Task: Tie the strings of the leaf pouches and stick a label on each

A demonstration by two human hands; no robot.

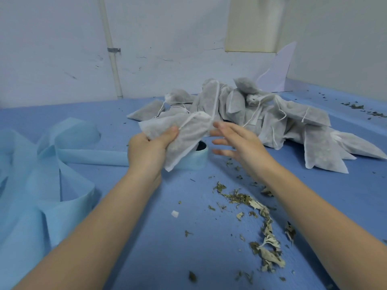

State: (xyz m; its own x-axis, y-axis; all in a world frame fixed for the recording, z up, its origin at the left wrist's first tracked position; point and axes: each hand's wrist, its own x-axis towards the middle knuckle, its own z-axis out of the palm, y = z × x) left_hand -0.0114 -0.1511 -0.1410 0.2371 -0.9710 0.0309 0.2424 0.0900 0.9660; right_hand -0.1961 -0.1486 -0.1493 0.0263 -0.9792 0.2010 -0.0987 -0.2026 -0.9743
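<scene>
While the left hand (146, 149) held one white pouch (178, 135) up over the blue table (167, 237), the right hand (234, 143) was just beside it. The left thumb lay on top of the pouch and pinched it against the fingers underneath. The right hand's fingers were straight and spread out, and they held nothing. Its fingertips were near the pouch's right end, but I could not tell if they touched it.

A thin white string (188, 120) ran across the top of the held pouch. It looked loose, so I think this pouch was not tied yet. I could not see any label on it.

Behind the hands was a big pile of pouches (261, 114), lying on top of each other. Strings hung loose from many of them. I could not see labels there either, though some sides were hidden. So the job looked like it had only just begun, with nearly all the tying and sticking left to do.

A roll of light blue tape (194, 160) sat on the table right under the held pouch. A long strip of the same blue stuff (52, 185) curled across the left side. I could not tell if that was for the labels.

Dry leaf bits (251, 206) were spilled on the table near the right arm. A tiny white scrap (174, 213) lay between the two arms.
</scene>
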